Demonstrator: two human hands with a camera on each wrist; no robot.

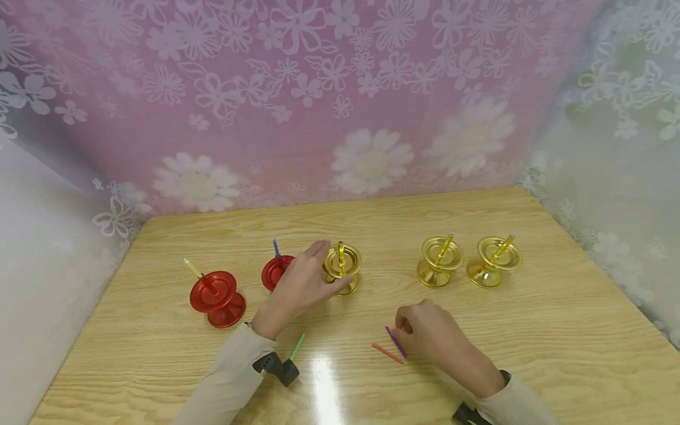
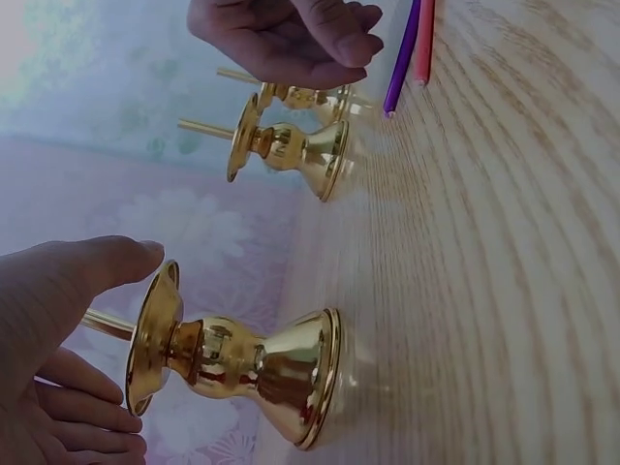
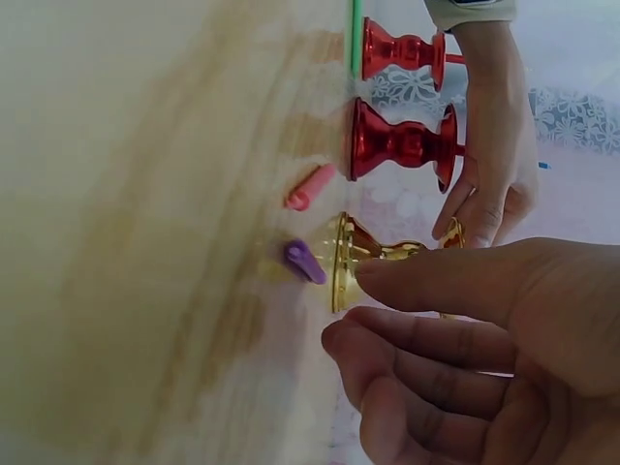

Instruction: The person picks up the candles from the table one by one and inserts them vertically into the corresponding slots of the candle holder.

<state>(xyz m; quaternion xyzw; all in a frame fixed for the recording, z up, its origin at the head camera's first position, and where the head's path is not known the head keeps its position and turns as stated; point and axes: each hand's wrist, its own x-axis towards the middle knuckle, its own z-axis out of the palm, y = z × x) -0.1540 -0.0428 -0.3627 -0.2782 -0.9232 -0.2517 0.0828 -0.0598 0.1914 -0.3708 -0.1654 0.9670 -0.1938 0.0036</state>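
My left hand (image 1: 300, 277) is stretched beside a gold candle holder (image 1: 341, 254). Its thumb and straight fingers lie along opposite sides of the dish rim in the left wrist view. That holder stands upright with a gold stick (image 2: 107, 325) rising from its dish. My right hand (image 1: 438, 336) is held over the table, fingers loosely bent, a gap between thumb and forefinger and nothing in it. Close by its fingertips lie a purple candle (image 1: 395, 342) and a coral-pink candle (image 1: 388, 353). Behind the left wrist is a green candle (image 1: 298, 345) on the wood.
At left, a red holder (image 1: 225, 310) bears a leaning yellow candle (image 1: 193, 268). Another red holder (image 1: 273, 273), partly behind the left hand, bears a blue candle (image 1: 276, 247). Two more gold holders (image 1: 434, 277) (image 1: 484, 275) stand at right. Flowered cloth (image 1: 372, 106) surrounds the table.
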